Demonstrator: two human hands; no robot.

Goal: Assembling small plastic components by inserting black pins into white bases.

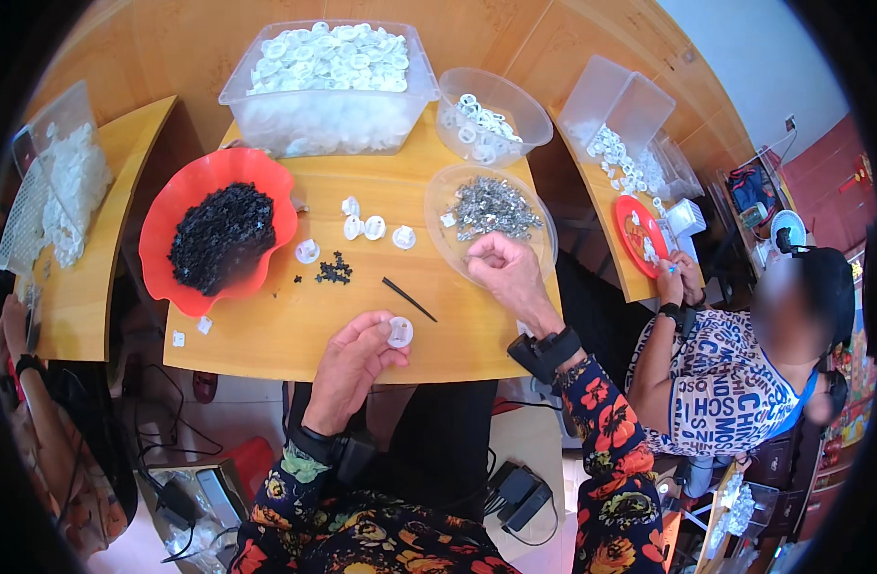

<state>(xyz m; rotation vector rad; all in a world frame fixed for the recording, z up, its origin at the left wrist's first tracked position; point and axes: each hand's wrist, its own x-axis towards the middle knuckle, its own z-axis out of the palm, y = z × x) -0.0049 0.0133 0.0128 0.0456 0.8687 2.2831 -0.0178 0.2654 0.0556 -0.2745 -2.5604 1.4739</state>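
Near the table's front edge, my left hand [354, 362] pinches a round white plastic part [399, 332] between thumb and fingers. My right hand [508, 273] is over the near rim of a clear shallow bowl [440, 251] of small silvery metal pieces [497, 208]. Its thumb and fingertips are pressed together, and whatever they hold is too small to make out. Between the hands lies a thin black stick [410, 298]. Left of it is a small heap of black plastic pieces [334, 270], with several round white parts [364, 227] behind.
A red scalloped bowl [152, 234] of black pieces stands at left. Along the back are a clear bin [328, 139] of white parts and a clear round bowl [515, 148]. At right, a person [735, 373] works by a red plate [622, 218]; another person's arm [39, 407] shows at left.
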